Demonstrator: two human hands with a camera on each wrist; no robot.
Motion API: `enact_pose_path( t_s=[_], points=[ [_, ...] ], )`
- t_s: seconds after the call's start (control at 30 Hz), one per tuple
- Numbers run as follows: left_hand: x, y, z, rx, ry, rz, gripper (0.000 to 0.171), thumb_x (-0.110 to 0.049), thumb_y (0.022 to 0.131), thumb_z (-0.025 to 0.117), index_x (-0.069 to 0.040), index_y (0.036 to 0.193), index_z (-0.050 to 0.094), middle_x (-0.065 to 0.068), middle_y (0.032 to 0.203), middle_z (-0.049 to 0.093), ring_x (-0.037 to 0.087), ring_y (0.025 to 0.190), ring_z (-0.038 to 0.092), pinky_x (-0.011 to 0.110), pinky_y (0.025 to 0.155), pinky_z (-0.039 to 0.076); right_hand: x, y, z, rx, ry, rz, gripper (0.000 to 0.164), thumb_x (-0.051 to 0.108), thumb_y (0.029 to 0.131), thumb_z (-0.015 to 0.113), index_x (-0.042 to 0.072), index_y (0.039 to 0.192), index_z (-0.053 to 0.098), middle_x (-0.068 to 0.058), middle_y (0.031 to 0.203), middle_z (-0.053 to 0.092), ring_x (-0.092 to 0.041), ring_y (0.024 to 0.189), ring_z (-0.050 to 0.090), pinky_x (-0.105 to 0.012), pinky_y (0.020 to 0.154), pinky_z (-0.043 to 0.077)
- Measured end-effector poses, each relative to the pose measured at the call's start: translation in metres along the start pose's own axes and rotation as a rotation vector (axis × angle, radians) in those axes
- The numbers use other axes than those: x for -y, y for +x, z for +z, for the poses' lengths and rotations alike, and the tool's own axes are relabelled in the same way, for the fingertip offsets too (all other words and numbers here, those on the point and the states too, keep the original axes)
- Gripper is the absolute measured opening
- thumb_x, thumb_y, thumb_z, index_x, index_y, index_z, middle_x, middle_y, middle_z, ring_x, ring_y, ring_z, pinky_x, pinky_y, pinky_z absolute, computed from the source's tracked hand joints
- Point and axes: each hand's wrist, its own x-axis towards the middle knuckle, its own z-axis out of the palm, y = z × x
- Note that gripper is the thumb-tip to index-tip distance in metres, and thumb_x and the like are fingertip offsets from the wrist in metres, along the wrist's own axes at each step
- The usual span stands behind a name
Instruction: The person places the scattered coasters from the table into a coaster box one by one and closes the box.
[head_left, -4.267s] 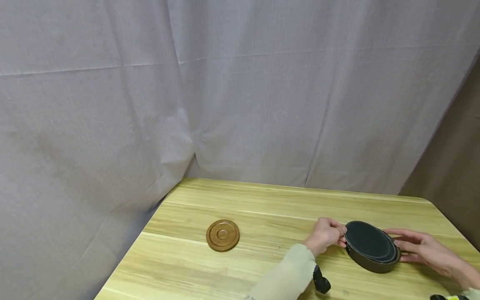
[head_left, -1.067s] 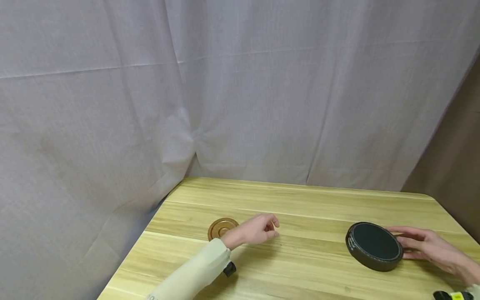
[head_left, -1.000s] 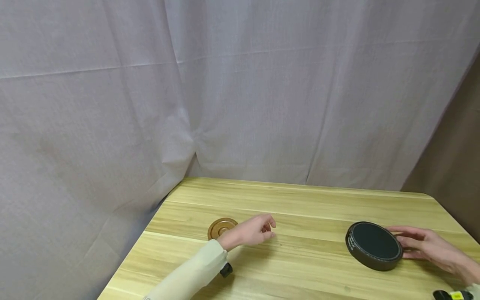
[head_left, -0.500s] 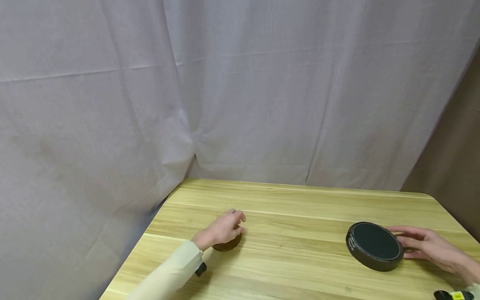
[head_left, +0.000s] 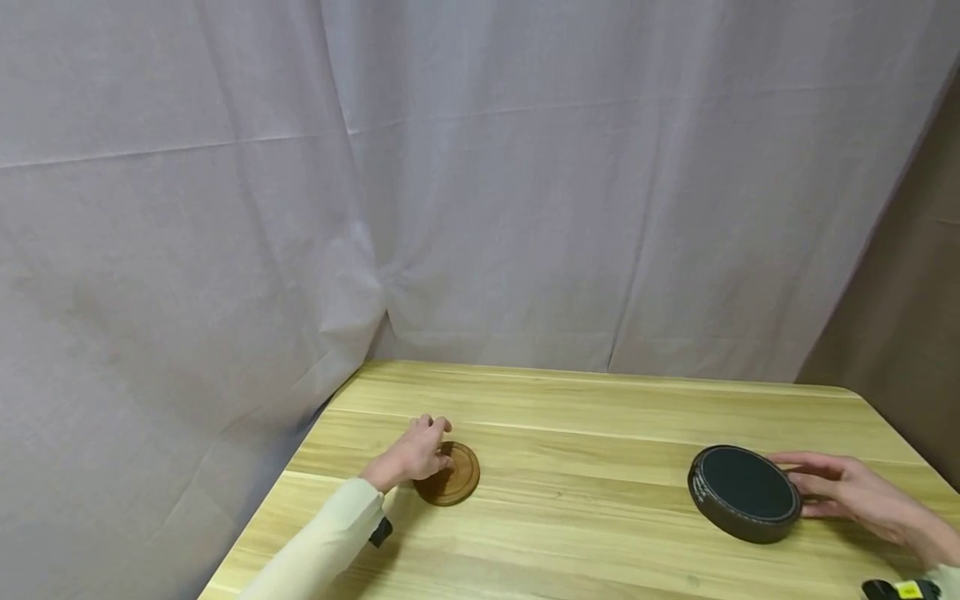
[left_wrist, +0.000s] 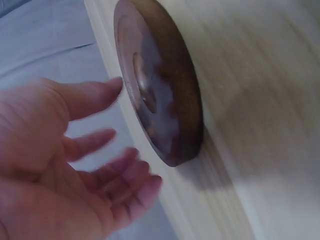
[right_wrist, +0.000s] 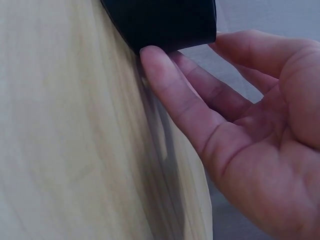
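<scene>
My left hand hovers over a round brown wooden coaster with a ringed top, on the left of the table. In the left wrist view its fingers are spread, slightly bent and apart from the coaster's surface. On the right, a low round black box lies on the table, with a stitched-looking rim and small pale lettering on its side. My right hand touches the box's right side with fairly straight fingers. In the right wrist view the fingertips meet the dark side wall.
The light wood-grain table has a rounded far right corner. Behind it hangs a grey cloth curtain, with a brown one at the right. The left sleeve crosses the table's front left.
My left hand has left the black box and moved left to the coaster. The box's top, tilted within the rim earlier, now sits level. The right hand has stayed by the box.
</scene>
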Motion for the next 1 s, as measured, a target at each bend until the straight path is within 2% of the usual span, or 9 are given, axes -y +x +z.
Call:
enact_pose_path(
  t_s=[0.1, 0.17, 0.33, 0.43, 0.73, 1.0],
  points=[
    [0.004, 0.0, 0.001, 0.017, 0.018, -0.071, 0.052, -0.025, 0.087, 0.076, -0.001, 0.126, 0.052, 0.019, 0.114, 0.053, 0.033, 0.108, 0.051, 0.047, 0.093, 0.047, 0.0, 0.0, 0.001, 0.001, 0.012, 0.007, 0.046, 0.004, 0.106, 0.033, 0.028, 0.138, 0.056, 0.016, 0.128, 0.065, -0.013, 0.111, 0.066, -0.036, 0.089, 0.057],
    [0.006, 0.001, 0.001, 0.02, 0.031, -0.097, 0.048, -0.026, 0.087, 0.076, -0.001, 0.122, 0.054, 0.017, 0.108, 0.054, 0.031, 0.103, 0.052, 0.046, 0.09, 0.048, 0.001, -0.001, 0.001, 0.005, 0.013, 0.004, 0.046, 0.003, 0.107, 0.033, 0.028, 0.138, 0.056, 0.016, 0.128, 0.065, -0.012, 0.112, 0.066, -0.036, 0.089, 0.056],
    [0.01, 0.001, 0.003, 0.026, 0.046, -0.117, 0.03, -0.027, 0.087, 0.076, -0.005, 0.099, 0.059, 0.008, 0.091, 0.051, 0.023, 0.087, 0.048, 0.039, 0.076, 0.045, 0.001, -0.001, 0.001, 0.011, 0.014, 0.0, 0.046, 0.003, 0.107, 0.033, 0.027, 0.14, 0.055, 0.016, 0.129, 0.064, -0.012, 0.112, 0.066, -0.036, 0.089, 0.056],
    [0.012, 0.002, 0.004, 0.025, 0.046, -0.112, 0.026, -0.027, 0.087, 0.076, -0.008, 0.09, 0.059, 0.006, 0.086, 0.05, 0.021, 0.083, 0.047, 0.038, 0.072, 0.043, 0.0, -0.001, 0.0, 0.016, 0.019, -0.001, 0.046, 0.003, 0.107, 0.033, 0.027, 0.14, 0.054, 0.016, 0.129, 0.064, -0.013, 0.113, 0.066, -0.036, 0.09, 0.056],
    [0.014, 0.004, 0.008, 0.005, 0.04, -0.104, 0.024, -0.024, 0.087, 0.075, -0.008, 0.086, 0.058, 0.008, 0.086, 0.052, 0.023, 0.084, 0.049, 0.04, 0.074, 0.046, 0.0, -0.001, -0.001, 0.016, 0.02, 0.014, 0.045, 0.005, 0.107, 0.032, 0.026, 0.141, 0.053, 0.016, 0.129, 0.064, -0.014, 0.113, 0.066, -0.037, 0.089, 0.056],
    [0.01, 0.004, 0.009, 0.009, 0.069, -0.118, 0.021, -0.021, 0.091, 0.07, -0.005, 0.091, 0.056, 0.012, 0.092, 0.052, 0.028, 0.089, 0.049, 0.045, 0.078, 0.047, -0.001, 0.0, 0.0, 0.024, 0.022, -0.015, 0.046, 0.002, 0.107, 0.031, 0.024, 0.141, 0.053, 0.015, 0.13, 0.064, -0.013, 0.114, 0.065, -0.037, 0.089, 0.056]
  ],
)
